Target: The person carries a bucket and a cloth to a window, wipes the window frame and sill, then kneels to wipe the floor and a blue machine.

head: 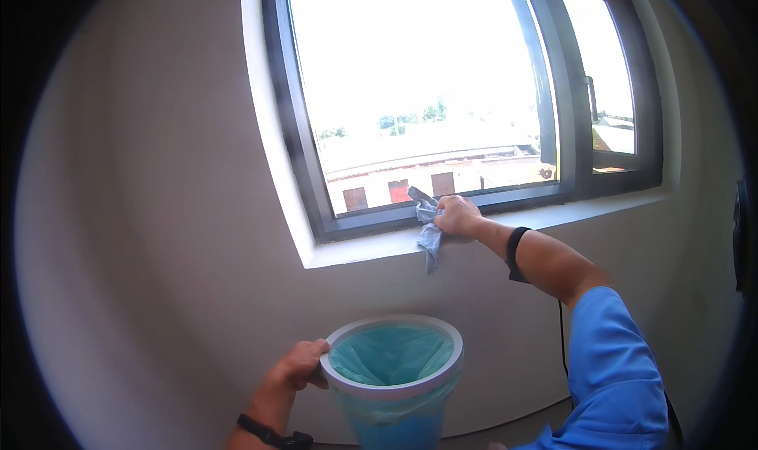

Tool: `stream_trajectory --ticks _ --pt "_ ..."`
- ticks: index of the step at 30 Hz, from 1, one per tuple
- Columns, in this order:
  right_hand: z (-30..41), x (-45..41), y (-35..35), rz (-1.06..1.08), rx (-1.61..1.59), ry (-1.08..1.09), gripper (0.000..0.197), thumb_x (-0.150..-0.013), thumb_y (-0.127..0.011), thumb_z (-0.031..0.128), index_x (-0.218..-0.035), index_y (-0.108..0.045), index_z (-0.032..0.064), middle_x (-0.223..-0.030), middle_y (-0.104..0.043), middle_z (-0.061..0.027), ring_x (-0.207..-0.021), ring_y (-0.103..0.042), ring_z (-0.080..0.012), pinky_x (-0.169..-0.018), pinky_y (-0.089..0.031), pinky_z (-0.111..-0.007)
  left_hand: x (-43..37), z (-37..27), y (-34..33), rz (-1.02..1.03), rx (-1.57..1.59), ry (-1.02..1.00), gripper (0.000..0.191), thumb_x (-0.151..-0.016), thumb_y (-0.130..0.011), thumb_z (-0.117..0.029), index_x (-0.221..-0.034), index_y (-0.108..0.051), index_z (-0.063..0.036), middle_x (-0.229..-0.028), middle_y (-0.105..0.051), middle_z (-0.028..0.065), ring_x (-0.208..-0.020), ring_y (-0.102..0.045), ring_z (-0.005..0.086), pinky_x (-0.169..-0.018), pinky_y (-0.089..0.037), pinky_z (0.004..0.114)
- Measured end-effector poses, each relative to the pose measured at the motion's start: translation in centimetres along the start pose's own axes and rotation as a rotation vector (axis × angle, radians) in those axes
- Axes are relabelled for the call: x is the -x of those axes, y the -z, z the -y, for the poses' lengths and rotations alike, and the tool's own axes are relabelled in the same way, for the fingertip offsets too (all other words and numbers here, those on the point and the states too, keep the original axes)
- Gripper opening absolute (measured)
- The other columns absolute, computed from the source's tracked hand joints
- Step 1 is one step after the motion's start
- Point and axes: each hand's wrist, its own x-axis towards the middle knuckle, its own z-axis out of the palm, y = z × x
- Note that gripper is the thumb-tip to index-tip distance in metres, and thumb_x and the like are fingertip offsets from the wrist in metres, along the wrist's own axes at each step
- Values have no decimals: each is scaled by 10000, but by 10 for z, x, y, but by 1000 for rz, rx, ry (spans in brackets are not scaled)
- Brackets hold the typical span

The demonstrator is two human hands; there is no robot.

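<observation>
My right hand point(459, 215) grips a crumpled grey-blue cloth point(430, 237) at the lower rail of the dark window frame point(379, 220). One end of the cloth lies up against the rail, and the other hangs over the edge of the white sill point(361, 250). Lower down, my left hand point(303, 364) holds the left side of the white rim point(394, 391) of a blue waste bin. A thin green bin liner point(388, 352) lines the bin and folds out over its outside. Nothing shows inside the liner.
A narrower window sash with a handle point(591, 97) is at the right. Plain wall point(195, 243) surrounds the window recess. A black cable point(561, 337) runs down the wall near my right arm. A dark object point(740, 237) is at the far right edge.
</observation>
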Motion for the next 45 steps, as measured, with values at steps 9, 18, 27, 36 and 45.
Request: stream_trajectory --ticks 9,18,27,36,45 --pt "176 48 -63 365 -458 467 375 -766 -679 221 -1069 -758 15 -1080 -713 -249 -1050 -671 -404 -997 -514 -442 -8 3 8 -16 -42 35 375 -966 -514 -268 -1121 -647 46 -912 -708 181 -679 -718 312 -477 -584 418" --pt "143 6 -54 -18 -352 323 399 -873 -655 255 -1202 -688 31 -1204 -612 -209 -1248 -524 -365 -1062 -435 -470 25 31 -7 -33 33 -75 417 -970 -515 -320 -1116 -684 32 -906 -721 157 -711 -719 271 -542 -601 371" --pt "171 -27 -93 421 -207 519 231 -729 -672 185 -863 -786 35 -876 -750 -167 -866 -728 -317 -783 -569 -396 -23 53 11 -93 -91 92 402 -979 -517 -332 -1147 -666 1 -957 -709 162 -731 -722 284 -519 -603 399" --pt "104 75 -17 278 -309 813 285 -761 -787 147 -1038 -789 79 -1117 -683 -134 -1106 -606 -317 -981 -507 -443 -22 24 1 -90 -52 22 396 -977 -531 -298 -1090 -669 56 -951 -700 189 -672 -726 323 -519 -629 440" --pt "-250 32 131 -450 -172 -109 308 -732 -693 189 -994 -765 42 -1085 -708 -208 -1069 -671 -364 -981 -516 -394 -17 16 -104 -33 26 -67 378 -975 -496 -238 -1038 -671 91 -842 -701 181 -672 -719 295 -500 -604 394"
